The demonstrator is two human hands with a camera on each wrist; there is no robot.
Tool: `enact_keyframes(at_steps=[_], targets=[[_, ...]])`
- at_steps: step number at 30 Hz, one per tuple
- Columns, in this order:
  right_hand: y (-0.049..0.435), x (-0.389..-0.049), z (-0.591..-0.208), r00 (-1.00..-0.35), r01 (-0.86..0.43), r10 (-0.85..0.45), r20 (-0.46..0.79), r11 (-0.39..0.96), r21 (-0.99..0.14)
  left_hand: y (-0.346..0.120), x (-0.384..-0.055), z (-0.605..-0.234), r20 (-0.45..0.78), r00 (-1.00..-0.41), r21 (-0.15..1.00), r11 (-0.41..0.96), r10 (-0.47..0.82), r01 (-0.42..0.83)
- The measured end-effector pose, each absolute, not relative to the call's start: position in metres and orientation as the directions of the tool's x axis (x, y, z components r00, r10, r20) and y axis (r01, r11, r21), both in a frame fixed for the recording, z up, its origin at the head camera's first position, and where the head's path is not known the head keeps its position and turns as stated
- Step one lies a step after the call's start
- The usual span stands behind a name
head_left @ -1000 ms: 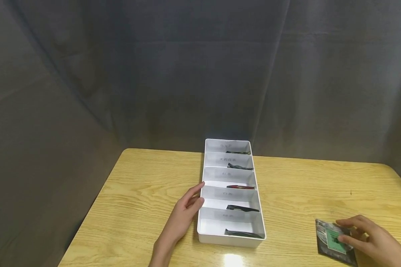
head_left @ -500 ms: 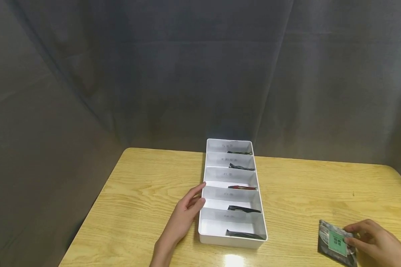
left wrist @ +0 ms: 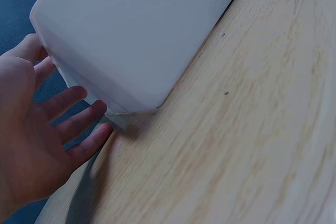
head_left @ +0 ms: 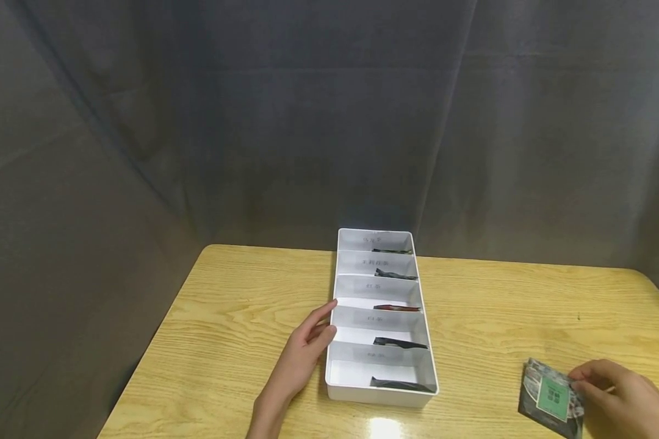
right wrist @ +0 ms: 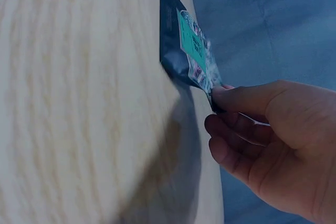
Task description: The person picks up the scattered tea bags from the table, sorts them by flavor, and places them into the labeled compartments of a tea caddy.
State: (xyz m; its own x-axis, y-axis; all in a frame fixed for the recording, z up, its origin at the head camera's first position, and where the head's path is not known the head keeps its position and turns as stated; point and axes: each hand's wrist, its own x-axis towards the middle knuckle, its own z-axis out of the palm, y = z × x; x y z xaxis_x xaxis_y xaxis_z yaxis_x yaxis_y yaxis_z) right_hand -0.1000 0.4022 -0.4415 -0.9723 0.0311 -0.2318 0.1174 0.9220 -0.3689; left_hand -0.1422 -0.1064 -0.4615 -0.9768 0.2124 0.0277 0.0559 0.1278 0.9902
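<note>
My right hand (head_left: 626,396) pinches the right edge of a flat, dark sachet (head_left: 553,397) with a green label, at the right of the table in the head view. In the right wrist view, thumb and fingers grip one corner of the sachet (right wrist: 193,46), which is tilted above the wood. My left hand (head_left: 299,360) rests its fingertips against the left side of a long white divided box (head_left: 376,396). From the left wrist, relaxed fingers of the hand (left wrist: 44,124) lie along the box wall (left wrist: 86,77).
Each compartment of the box bears faint writing on its wall and holds a thin sachet on the right side, one of them a red sachet (head_left: 396,308). The wooden table (head_left: 241,305) has rounded far corners, and a dark curtain (head_left: 307,122) hangs behind it.
My right hand has moved slightly right and now pinches the sachet by its edge; the sachet has tilted up from the table. My left hand and the box stay in place.
</note>
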Motion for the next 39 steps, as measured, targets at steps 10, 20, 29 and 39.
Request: enact_keyframes(at_steps=[10,20,29,39], targets=[[0.386,-0.1,-0.42,-0.998,0.034,0.015,-0.058,0.938,-0.344,-0.106,-0.141,-0.459,0.033,-0.976,0.99,0.124,0.213,0.061],[0.37,-0.094,-0.406,-0.987,-0.066,-0.009,0.159,0.932,-0.358,-0.106,-0.142,-0.459,0.046,-0.978,0.99,0.124,0.203,0.072],[0.356,-0.092,-0.394,-0.968,-0.132,-0.042,0.247,0.923,-0.361,-0.106,-0.142,-0.459,0.049,-0.978,0.989,0.126,0.205,0.076],[0.329,-0.092,-0.377,-0.925,-0.258,-0.111,0.362,0.884,-0.39,-0.105,-0.141,-0.459,0.036,-0.979,0.99,0.128,0.202,0.063]])
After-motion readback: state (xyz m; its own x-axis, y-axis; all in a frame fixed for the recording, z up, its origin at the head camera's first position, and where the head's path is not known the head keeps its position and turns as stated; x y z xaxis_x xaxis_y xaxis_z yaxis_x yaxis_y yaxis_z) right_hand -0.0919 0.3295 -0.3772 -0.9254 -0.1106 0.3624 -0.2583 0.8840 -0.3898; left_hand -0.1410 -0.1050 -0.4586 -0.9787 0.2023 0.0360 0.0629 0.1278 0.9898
